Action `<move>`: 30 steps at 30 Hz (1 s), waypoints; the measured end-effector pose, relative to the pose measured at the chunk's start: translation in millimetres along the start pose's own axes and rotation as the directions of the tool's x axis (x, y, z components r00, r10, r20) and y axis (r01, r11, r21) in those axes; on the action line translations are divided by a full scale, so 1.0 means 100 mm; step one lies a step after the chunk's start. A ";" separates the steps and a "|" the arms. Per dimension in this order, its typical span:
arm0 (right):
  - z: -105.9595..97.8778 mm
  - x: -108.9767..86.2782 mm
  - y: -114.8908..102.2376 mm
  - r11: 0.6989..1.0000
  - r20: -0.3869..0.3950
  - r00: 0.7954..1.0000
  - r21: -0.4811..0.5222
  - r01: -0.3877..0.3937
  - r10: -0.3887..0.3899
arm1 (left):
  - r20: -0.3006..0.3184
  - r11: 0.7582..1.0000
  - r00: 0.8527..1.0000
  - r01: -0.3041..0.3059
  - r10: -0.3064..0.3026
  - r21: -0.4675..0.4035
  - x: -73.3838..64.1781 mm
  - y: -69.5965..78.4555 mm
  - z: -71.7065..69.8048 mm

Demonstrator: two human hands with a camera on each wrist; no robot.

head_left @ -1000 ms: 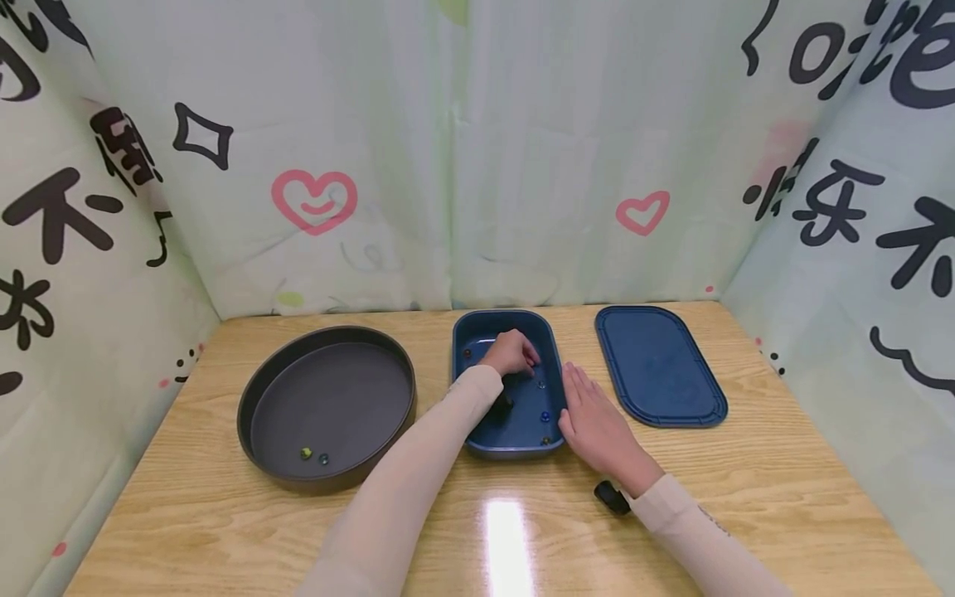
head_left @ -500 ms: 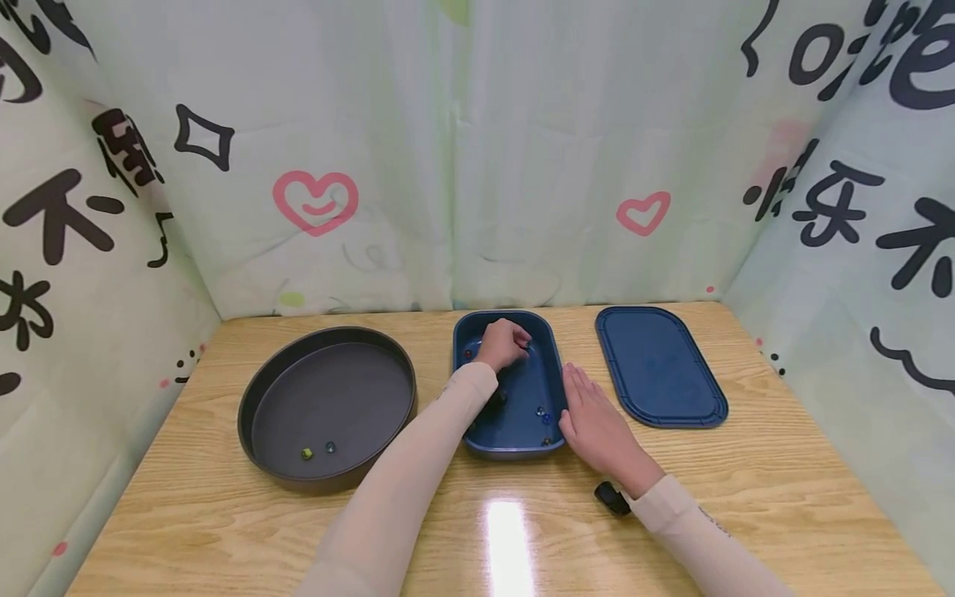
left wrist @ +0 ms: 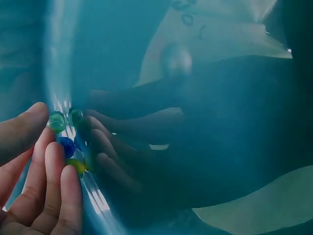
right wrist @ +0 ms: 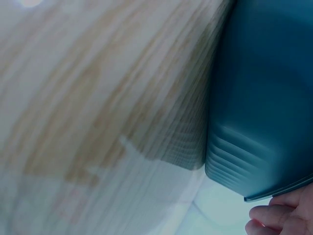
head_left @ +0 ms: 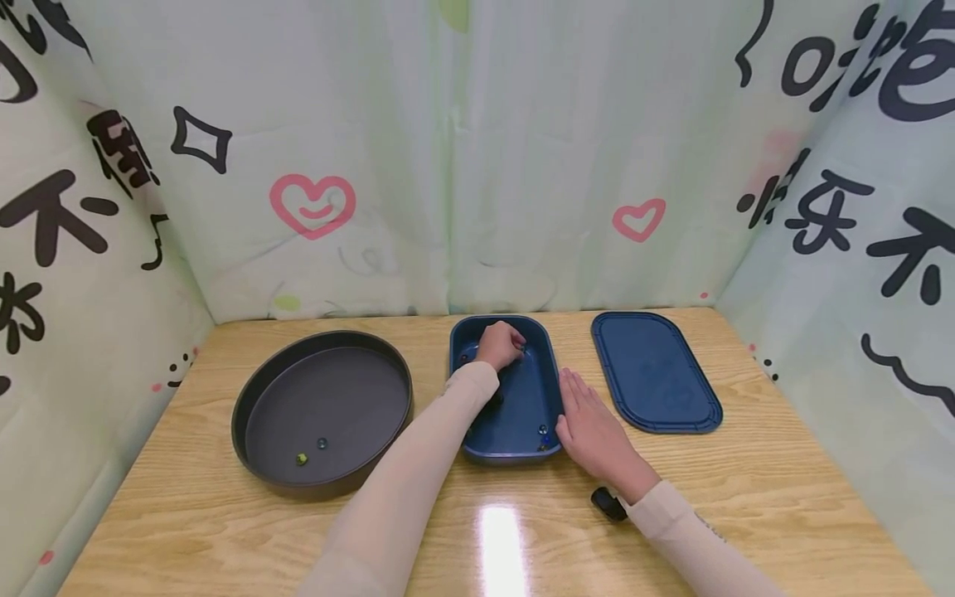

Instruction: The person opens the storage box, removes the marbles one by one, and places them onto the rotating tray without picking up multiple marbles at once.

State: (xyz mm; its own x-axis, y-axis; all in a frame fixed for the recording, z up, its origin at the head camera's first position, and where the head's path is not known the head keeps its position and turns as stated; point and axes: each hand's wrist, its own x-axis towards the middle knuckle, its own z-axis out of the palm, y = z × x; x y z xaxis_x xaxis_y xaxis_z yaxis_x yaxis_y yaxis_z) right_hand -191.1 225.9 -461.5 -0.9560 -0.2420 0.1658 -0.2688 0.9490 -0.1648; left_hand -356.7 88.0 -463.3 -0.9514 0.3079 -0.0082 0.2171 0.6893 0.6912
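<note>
My left hand (head_left: 500, 345) reaches into the far half of the blue rectangular tray (head_left: 464, 452), fingers curled. In the left wrist view the thumb and index fingertips pinch a green glass marble (left wrist: 57, 121). A blue marble (left wrist: 66, 147) and a yellow marble (left wrist: 75, 167) show right at the other fingertips, mirrored in the shiny tray surface. Several marbles (head_left: 546, 440) sit in the tray's near right corner, and a dark reddish one (head_left: 464, 358) lies at the left. My right hand (head_left: 594, 431) rests with straight fingers along the tray's right outer wall.
A round dark grey pan (head_left: 254, 381) stands left of the tray, with a yellow-green marble (head_left: 302, 458) and a clear bluish marble (head_left: 322, 444) in it. A flat blue lid (head_left: 656, 373) lies at the right. The printed curtain (head_left: 462, 166) encloses the wooden table (head_left: 418, 539).
A clear marble in the tray has rolled toward the near right corner. The bluish marble in the pan has rolled slightly away. My left hand has shifted a little left; my right hand stays put.
</note>
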 end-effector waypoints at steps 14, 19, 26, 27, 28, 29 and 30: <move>0.02 0.00 0.00 1.000 0.003 1.000 0.004 -0.001 0.001 | 0.004 1.000 1.000 0.006 -0.006 -0.007 -0.05 -0.02 0.07; 0.01 0.00 0.00 1.000 0.004 1.000 0.000 0.001 -0.001 | 0.041 0.999 0.999 0.001 0.001 -0.044 -0.06 -0.01 0.08; 0.00 -0.01 0.01 1.000 0.013 1.000 0.004 0.004 -0.004 | 0.087 0.998 0.995 -0.035 0.039 -0.048 -0.05 -0.02 0.10; 0.00 0.00 0.01 1.000 0.018 1.000 0.006 0.003 -0.003 | 0.090 0.998 0.995 -0.035 0.040 -0.049 -0.05 -0.02 0.10; 0.00 0.00 0.01 1.000 0.023 1.000 0.007 0.000 -0.001 | 0.092 0.998 0.995 -0.034 0.039 -0.051 -0.05 -0.02 0.11; 0.00 0.00 0.01 1.000 0.028 1.000 0.008 -0.002 0.001 | 0.095 0.998 0.995 -0.033 0.038 -0.052 -0.05 -0.02 0.11; 0.01 0.00 0.01 1.000 0.033 0.999 0.010 -0.003 0.003 | 0.099 0.998 0.994 -0.031 0.036 -0.052 -0.06 -0.02 0.11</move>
State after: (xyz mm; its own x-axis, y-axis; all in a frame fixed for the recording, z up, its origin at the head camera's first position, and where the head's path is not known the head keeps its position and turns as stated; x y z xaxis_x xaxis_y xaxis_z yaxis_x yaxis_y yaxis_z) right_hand -191.0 226.7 -462.3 -0.9601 -0.2457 0.1333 -0.2669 0.9476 -0.1755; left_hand -349.1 92.1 -472.4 -0.9167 0.3959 -0.0548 0.2347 0.6441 0.7280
